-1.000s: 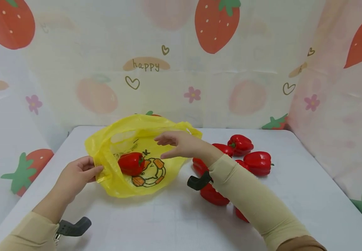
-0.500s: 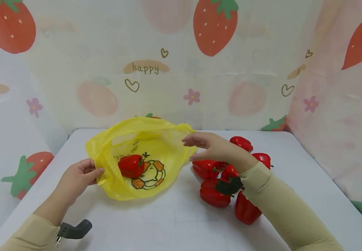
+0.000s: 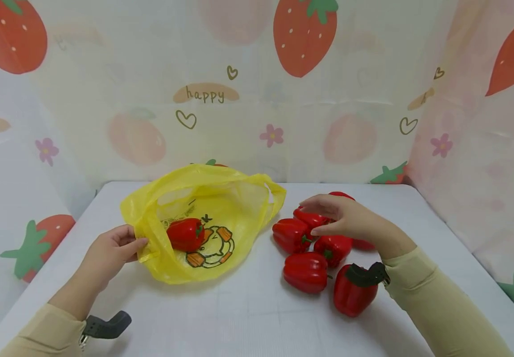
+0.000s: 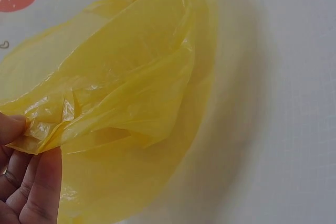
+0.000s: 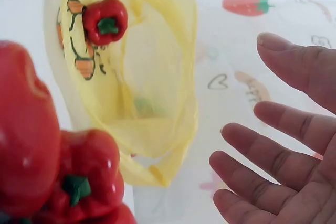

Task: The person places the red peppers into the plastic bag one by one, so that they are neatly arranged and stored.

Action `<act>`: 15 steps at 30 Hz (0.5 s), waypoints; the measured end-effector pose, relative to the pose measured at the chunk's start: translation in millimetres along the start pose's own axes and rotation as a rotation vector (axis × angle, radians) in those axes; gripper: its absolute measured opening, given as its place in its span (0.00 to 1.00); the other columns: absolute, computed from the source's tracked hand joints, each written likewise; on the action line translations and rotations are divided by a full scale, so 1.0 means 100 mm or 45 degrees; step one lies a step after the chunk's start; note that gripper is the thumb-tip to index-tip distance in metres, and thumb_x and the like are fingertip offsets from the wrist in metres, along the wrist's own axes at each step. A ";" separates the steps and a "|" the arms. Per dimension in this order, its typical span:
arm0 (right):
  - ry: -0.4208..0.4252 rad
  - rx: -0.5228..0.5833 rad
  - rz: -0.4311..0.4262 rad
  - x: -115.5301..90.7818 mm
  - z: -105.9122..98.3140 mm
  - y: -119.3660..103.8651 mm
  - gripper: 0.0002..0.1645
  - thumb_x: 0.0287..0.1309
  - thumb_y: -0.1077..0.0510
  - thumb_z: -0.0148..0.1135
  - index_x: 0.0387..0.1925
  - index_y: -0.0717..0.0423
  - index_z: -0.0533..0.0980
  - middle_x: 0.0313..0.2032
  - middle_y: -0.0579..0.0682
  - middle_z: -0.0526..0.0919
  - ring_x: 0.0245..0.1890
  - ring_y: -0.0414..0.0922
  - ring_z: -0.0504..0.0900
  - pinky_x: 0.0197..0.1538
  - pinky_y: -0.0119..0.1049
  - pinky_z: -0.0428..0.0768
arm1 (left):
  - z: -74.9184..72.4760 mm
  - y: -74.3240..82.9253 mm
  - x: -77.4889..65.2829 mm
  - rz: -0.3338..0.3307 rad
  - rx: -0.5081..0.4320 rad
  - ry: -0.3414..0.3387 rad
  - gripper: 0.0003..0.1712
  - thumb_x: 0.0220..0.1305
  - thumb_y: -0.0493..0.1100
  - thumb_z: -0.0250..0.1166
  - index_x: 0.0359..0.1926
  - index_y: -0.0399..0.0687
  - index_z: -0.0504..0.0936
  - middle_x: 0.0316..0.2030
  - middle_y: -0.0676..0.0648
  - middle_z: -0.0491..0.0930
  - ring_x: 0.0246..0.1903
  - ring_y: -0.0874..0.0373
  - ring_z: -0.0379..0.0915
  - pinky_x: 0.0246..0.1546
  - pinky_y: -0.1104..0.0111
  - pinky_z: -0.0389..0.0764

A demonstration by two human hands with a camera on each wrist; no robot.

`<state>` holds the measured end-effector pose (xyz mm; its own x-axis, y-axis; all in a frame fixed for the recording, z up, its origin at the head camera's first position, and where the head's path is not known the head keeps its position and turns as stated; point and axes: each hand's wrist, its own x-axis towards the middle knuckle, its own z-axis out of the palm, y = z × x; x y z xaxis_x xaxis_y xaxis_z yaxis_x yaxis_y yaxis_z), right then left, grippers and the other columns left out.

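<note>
With your left hand (image 3: 115, 247) pinching the yellow bag (image 3: 185, 176), you seem at the picking step: lower your empty, loose-fingered right hand (image 3: 352, 217) and grip a red pepper (image 3: 305, 272).

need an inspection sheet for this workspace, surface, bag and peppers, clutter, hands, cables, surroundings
surface: white table, pale covering, bare at the front
job's things: yellow bag, mouth open, one red pepper inside; other red peppers grouped on the table to its right
clutter: nothing seen
hands: left hand pinches the bag's edge; right hand by the grouped peppers, fingers apart, holding nothing
cables: nothing seen
surroundings: strawberry-print backdrop behind and at both sides
</note>
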<state>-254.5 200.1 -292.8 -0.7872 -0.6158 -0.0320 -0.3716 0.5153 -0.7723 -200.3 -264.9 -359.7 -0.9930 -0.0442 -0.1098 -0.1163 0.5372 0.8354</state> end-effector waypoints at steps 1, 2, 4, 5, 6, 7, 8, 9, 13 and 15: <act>0.002 0.000 0.001 -0.04 -0.02 0.03 0.31 0.50 0.54 0.67 0.57 0.46 0.68 0.55 0.46 0.74 0.59 0.47 0.69 0.60 0.47 0.68 | 0.00 0.00 0.00 -0.002 0.002 0.000 0.27 0.60 0.58 0.58 0.48 0.40 0.72 0.44 0.42 0.77 0.39 0.56 0.77 0.41 0.66 0.80; 0.005 -0.007 0.001 -0.08 -0.03 0.05 0.30 0.51 0.55 0.66 0.57 0.48 0.68 0.55 0.47 0.74 0.58 0.48 0.70 0.59 0.48 0.68 | 0.00 0.00 0.00 -0.006 0.004 0.001 0.27 0.60 0.58 0.58 0.49 0.40 0.72 0.45 0.42 0.77 0.39 0.56 0.77 0.42 0.66 0.80; 0.010 -0.038 0.008 -0.17 -0.06 0.10 0.30 0.51 0.54 0.66 0.57 0.49 0.68 0.55 0.48 0.74 0.57 0.49 0.70 0.58 0.47 0.70 | 0.00 0.00 0.00 -0.011 0.006 0.000 0.27 0.60 0.58 0.58 0.49 0.40 0.72 0.45 0.42 0.77 0.39 0.55 0.77 0.42 0.65 0.80; 0.015 -0.053 0.007 -0.21 -0.07 0.13 0.30 0.51 0.54 0.66 0.57 0.51 0.68 0.54 0.48 0.74 0.57 0.50 0.70 0.58 0.47 0.70 | 0.01 0.01 -0.01 -0.015 0.008 -0.001 0.27 0.60 0.58 0.58 0.49 0.40 0.72 0.45 0.42 0.77 0.39 0.55 0.77 0.42 0.65 0.80; 0.016 -0.064 0.011 -0.24 -0.07 0.15 0.30 0.51 0.54 0.66 0.57 0.52 0.68 0.54 0.49 0.74 0.57 0.50 0.71 0.57 0.49 0.71 | 0.01 0.01 -0.01 -0.017 0.010 0.000 0.27 0.61 0.58 0.58 0.49 0.40 0.71 0.45 0.42 0.77 0.40 0.55 0.77 0.43 0.64 0.79; 0.018 -0.067 0.014 -0.28 -0.08 0.18 0.30 0.51 0.54 0.66 0.57 0.52 0.68 0.54 0.50 0.74 0.57 0.51 0.71 0.56 0.49 0.71 | 0.01 0.01 -0.01 -0.021 0.009 -0.001 0.27 0.61 0.57 0.57 0.49 0.40 0.71 0.45 0.42 0.77 0.40 0.55 0.77 0.43 0.64 0.79; 0.019 -0.069 0.020 -0.31 -0.08 0.20 0.30 0.51 0.54 0.66 0.57 0.52 0.68 0.55 0.50 0.74 0.57 0.51 0.70 0.56 0.50 0.72 | 0.01 0.02 -0.01 -0.022 0.008 -0.002 0.27 0.61 0.57 0.57 0.49 0.40 0.71 0.45 0.42 0.77 0.39 0.55 0.77 0.43 0.64 0.79; 0.015 -0.066 0.027 -0.34 -0.09 0.23 0.31 0.51 0.54 0.66 0.57 0.52 0.68 0.55 0.50 0.73 0.57 0.52 0.70 0.55 0.51 0.72 | 0.01 0.02 -0.01 -0.021 0.007 -0.003 0.27 0.61 0.57 0.57 0.49 0.40 0.71 0.45 0.42 0.77 0.39 0.55 0.77 0.43 0.64 0.79; -0.007 -0.035 0.033 -0.43 -0.09 0.31 0.31 0.52 0.55 0.65 0.58 0.53 0.67 0.56 0.53 0.72 0.58 0.55 0.68 0.56 0.53 0.70 | 0.01 0.02 -0.02 -0.008 0.005 0.000 0.27 0.61 0.57 0.58 0.49 0.40 0.71 0.45 0.42 0.77 0.39 0.55 0.77 0.43 0.64 0.79; -0.023 -0.013 0.018 -0.47 -0.09 0.35 0.32 0.52 0.56 0.65 0.58 0.55 0.66 0.56 0.55 0.72 0.59 0.57 0.67 0.56 0.54 0.69 | 0.01 0.02 -0.02 -0.001 0.005 0.000 0.27 0.61 0.57 0.58 0.49 0.40 0.72 0.45 0.42 0.77 0.39 0.55 0.77 0.42 0.65 0.80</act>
<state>-234.8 252.7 -312.7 -0.7833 -0.6192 -0.0542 -0.3660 0.5299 -0.7650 -198.6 -262.6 -357.9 -0.9929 -0.0446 -0.1101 -0.1167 0.5403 0.8334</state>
